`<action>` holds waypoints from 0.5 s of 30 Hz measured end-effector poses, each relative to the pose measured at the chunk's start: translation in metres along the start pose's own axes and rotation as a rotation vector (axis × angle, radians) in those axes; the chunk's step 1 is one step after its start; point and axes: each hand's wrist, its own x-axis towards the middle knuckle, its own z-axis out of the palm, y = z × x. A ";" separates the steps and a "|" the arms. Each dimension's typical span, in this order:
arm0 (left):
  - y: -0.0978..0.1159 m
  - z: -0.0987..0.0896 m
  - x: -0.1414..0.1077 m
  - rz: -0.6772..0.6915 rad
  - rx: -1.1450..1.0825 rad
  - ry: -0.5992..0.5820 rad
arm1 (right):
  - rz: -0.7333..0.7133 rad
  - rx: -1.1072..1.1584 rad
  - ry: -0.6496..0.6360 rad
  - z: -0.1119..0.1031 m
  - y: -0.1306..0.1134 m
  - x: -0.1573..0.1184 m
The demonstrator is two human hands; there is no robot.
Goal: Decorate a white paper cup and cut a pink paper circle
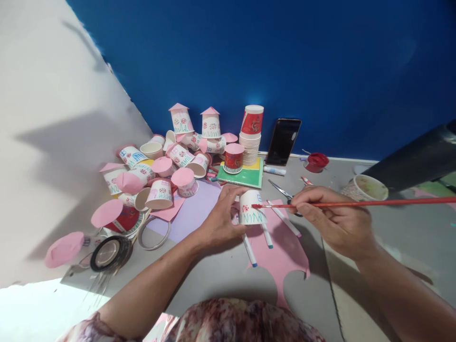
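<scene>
My left hand [224,213] is wrapped round a white paper cup [252,213] held upside down. Green grass strokes, a small blue window and red dots are drawn on its side. My right hand [333,221] grips a long red paintbrush [388,203], whose red tip touches or nearly touches the cup beside the dots. Below the cup, several white markers [268,236] lie on a cut sheet of pink paper [285,251]. Scissors [280,191] lie just behind my right hand, their handles partly hidden by it.
Decorated cups with pink paper tops [162,192] are heaped at the left. A stack of cups [251,147] stands near the blue wall, beside a leaning phone [284,142]. To the right are a red container [316,162] and a stained paper cup [370,187]. Tape rolls [110,254] lie front left.
</scene>
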 end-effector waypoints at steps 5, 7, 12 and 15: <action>-0.001 0.000 0.000 0.012 0.036 0.002 | 0.021 -0.017 0.006 0.001 0.004 -0.002; -0.001 0.000 0.001 0.019 0.042 0.002 | 0.030 -0.032 0.003 0.002 0.005 -0.003; -0.001 0.000 0.000 0.001 0.021 -0.002 | 0.029 -0.031 0.004 0.000 0.006 -0.003; 0.001 -0.001 0.000 -0.014 0.005 -0.005 | 0.036 -0.032 0.016 -0.002 0.005 -0.002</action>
